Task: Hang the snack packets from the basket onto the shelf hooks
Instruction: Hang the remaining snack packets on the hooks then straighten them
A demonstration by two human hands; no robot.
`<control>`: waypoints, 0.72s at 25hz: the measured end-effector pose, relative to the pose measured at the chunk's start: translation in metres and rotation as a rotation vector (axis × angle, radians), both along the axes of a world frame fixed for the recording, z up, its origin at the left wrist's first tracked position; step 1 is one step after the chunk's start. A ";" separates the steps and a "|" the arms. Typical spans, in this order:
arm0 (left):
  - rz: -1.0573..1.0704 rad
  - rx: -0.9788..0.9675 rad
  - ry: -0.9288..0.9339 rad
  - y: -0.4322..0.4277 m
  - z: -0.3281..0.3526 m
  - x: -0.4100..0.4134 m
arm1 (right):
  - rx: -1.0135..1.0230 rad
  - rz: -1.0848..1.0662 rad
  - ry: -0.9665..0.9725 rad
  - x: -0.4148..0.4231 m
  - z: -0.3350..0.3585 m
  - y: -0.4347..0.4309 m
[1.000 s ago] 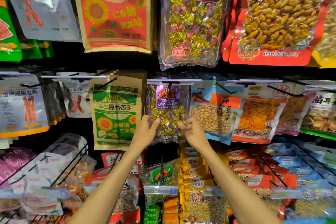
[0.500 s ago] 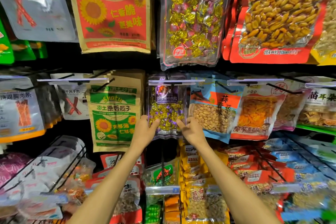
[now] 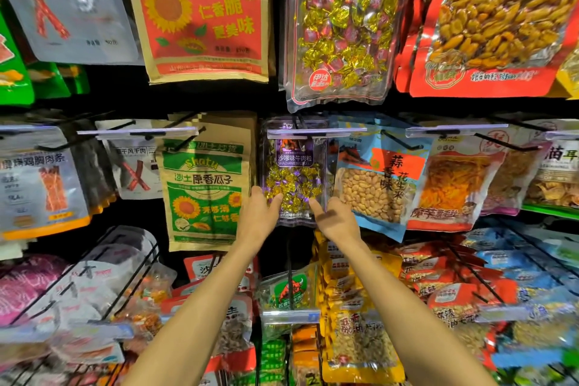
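Pinching the lower corners of the purple-and-gold snack packet (image 3: pixel 294 175), the left hand (image 3: pixel 258 222) and the right hand (image 3: pixel 338 224) each press a thumb on its front, with the other fingers out of sight behind it. The packet hangs upright with its top at a black hook (image 3: pixel 297 123), just behind a clear price strip (image 3: pixel 315 132). A green sunflower-seed bag (image 3: pixel 203 188) hangs just beside it on the left and a blue peanut bag (image 3: pixel 376 191) on the right.
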State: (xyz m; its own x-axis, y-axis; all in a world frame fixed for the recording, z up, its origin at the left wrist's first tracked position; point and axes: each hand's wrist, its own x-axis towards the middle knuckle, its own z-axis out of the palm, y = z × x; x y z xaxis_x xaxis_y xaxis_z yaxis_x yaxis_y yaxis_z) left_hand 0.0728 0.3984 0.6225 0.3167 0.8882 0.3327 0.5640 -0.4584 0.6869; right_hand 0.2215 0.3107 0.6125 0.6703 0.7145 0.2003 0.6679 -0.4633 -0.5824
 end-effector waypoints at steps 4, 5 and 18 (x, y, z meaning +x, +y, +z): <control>-0.008 0.030 0.089 -0.006 0.002 -0.008 | -0.052 -0.044 -0.213 0.002 0.004 -0.010; -0.004 0.038 0.125 -0.008 0.004 -0.009 | -0.081 -0.039 -0.253 0.003 0.007 -0.014; 0.108 0.139 0.719 -0.091 0.027 -0.015 | -0.301 0.218 -0.536 0.020 0.034 -0.084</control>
